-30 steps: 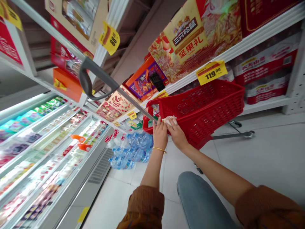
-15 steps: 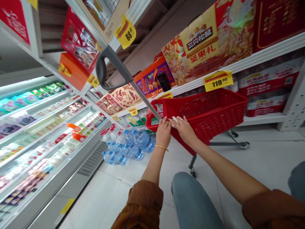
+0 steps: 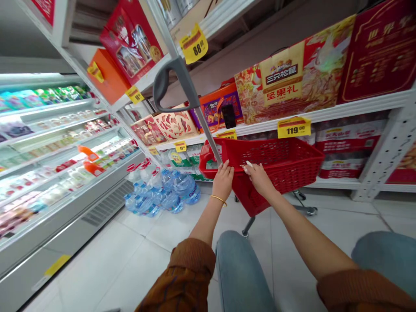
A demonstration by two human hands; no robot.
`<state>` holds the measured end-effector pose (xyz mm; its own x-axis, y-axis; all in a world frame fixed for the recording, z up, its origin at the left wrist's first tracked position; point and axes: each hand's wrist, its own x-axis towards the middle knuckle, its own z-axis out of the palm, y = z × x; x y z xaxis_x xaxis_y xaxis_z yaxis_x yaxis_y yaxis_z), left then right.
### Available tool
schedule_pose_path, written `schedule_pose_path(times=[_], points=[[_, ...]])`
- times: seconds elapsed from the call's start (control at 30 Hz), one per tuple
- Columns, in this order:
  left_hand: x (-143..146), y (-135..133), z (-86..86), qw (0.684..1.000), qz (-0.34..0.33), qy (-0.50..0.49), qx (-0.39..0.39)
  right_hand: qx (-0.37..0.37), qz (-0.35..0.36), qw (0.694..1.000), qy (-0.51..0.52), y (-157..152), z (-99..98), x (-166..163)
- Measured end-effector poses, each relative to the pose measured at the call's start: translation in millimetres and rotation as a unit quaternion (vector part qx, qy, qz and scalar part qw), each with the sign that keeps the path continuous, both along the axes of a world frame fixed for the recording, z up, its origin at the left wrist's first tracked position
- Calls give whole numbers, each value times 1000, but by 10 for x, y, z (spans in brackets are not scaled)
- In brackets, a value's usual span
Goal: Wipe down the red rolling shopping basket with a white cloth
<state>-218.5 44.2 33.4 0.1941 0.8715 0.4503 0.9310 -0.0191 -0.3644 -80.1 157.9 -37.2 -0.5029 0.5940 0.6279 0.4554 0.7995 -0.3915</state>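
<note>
The red shopping basket [image 3: 279,167] stands on its wheeled frame at the centre of the frame, just in front of the lower shelf [image 3: 344,113] that carries the gift boxes. Both hands rest on its near rim. The left hand [image 3: 222,181], with a thin gold bangle at the wrist, lies palm down on the rim right beside the foot of the grey pull handle [image 3: 177,89], fingers curled over the edge. The right hand [image 3: 259,177] sits just to the right of it, its grip pressed down on a small white cloth [image 3: 247,164] pinched against the rim; only a corner of that cloth shows.

By the look of it, the step in hand is wiping the basket's rim, the left hand steadying it. A further stroke would call for a firm hold by the left hand, since the wheels could let the basket roll toward the shelf.

Yellow price tags [image 3: 294,127] hang from the shelf edge above the basket. Bundled water bottles [image 3: 162,195] lie on the floor to the left of centre, and a lit chiller cabinet [image 3: 58,164] fills the left side.
</note>
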Motion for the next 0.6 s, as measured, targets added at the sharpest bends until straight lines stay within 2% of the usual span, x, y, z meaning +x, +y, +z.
schedule_pose_path(times=[0.27,0.6], points=[[139,-198,-76,999,-3,-17,27,24,-2,999,-28,-229,91,195],[287,-581,-86,998,3,-43,34,21,16,999,-23,-575,91,317]])
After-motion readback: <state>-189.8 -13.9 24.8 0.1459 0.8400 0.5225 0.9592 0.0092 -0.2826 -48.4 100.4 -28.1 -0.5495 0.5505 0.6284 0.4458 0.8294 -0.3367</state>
